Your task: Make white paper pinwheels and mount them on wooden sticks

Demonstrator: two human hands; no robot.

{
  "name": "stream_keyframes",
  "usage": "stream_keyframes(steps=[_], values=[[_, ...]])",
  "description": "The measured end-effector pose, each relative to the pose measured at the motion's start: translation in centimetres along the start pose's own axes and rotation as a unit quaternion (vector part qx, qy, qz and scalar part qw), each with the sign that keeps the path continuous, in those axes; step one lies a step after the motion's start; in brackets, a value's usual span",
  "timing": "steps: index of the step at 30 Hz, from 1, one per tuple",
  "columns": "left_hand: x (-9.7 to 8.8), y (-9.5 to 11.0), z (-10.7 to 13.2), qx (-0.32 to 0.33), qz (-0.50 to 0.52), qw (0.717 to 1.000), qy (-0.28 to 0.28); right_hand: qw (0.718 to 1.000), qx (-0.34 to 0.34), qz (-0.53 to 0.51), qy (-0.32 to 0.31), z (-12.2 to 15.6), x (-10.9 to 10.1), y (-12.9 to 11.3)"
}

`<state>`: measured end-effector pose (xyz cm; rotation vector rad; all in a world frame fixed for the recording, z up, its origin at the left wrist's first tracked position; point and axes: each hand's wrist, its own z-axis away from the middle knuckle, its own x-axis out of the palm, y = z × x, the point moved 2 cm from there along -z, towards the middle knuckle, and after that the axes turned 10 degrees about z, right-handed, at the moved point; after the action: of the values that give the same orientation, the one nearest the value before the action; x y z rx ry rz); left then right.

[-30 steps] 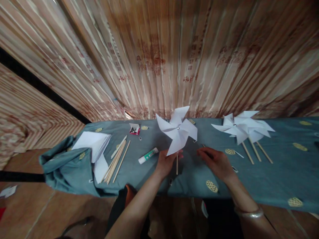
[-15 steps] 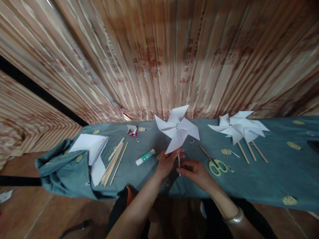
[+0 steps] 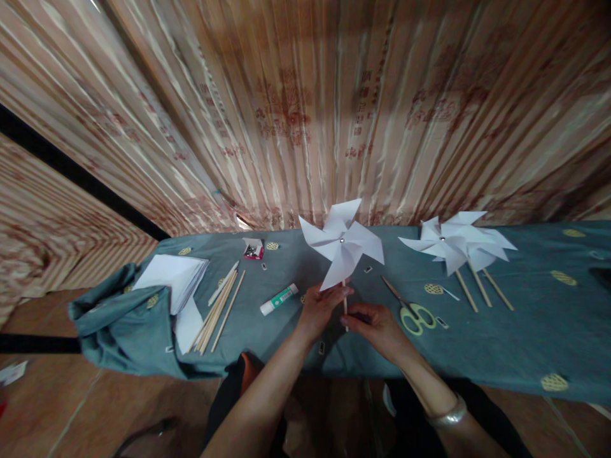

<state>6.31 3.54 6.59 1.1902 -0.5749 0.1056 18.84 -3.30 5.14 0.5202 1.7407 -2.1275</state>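
Observation:
A white paper pinwheel (image 3: pixel 342 246) on a thin wooden stick stands upright above the teal tablecloth (image 3: pixel 525 337). My left hand (image 3: pixel 319 308) is closed round the stick just under the paper blades. My right hand (image 3: pixel 375 326) pinches the lower end of the same stick. Green-handled scissors (image 3: pixel 411 312) lie on the cloth just right of my right hand.
Several finished white pinwheels (image 3: pixel 458 245) lie at the right. A glue stick (image 3: pixel 279 299), a bundle of wooden sticks (image 3: pixel 220 310), a stack of white paper (image 3: pixel 172 280) and a small box of pins (image 3: pixel 252 248) lie to the left. A striped curtain hangs behind.
My right hand left the scissors on the cloth and moved left to the pinwheel's stick. The left hand kept holding the pinwheel upright.

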Motion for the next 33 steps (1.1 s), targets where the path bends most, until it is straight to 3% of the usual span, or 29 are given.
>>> stream_keyframes(steps=[12, 16, 22, 25, 28, 31, 33], values=[[-0.7, 0.0, 0.3, 0.02, -0.005, 0.999, 0.047, 1.0, -0.006, -0.009, -0.024, 0.3, 0.2, -0.1], [-1.0, 0.2, 0.3, 0.024, -0.017, 0.999, 0.044, 1.0, -0.002, 0.007, 0.03, 0.4, -1.6, 0.0], [-2.1, -0.1, -0.1, 0.054, -0.074, 0.995, 0.031, 0.991, -0.02, -0.027, 0.133, 0.8, -6.1, 0.5], [-2.3, 0.0, -0.1, 0.059, -0.107, 0.993, 0.009, 0.969, -0.029, -0.04, 0.241, 1.7, -8.5, -0.3], [-2.1, 0.0, 0.0, 0.059, -0.134, 0.989, -0.012, 0.922, -0.092, -0.036, 0.375, 2.3, -10.7, -2.9], [-2.0, -0.1, 0.1, 0.053, -0.151, 0.987, -0.035, 0.876, -0.225, 0.023, 0.427, 1.8, -12.7, -6.7], [-2.0, -0.3, 0.2, 0.049, -0.168, 0.983, -0.049, 0.862, -0.274, 0.112, 0.412, 0.6, -13.9, -8.9]])
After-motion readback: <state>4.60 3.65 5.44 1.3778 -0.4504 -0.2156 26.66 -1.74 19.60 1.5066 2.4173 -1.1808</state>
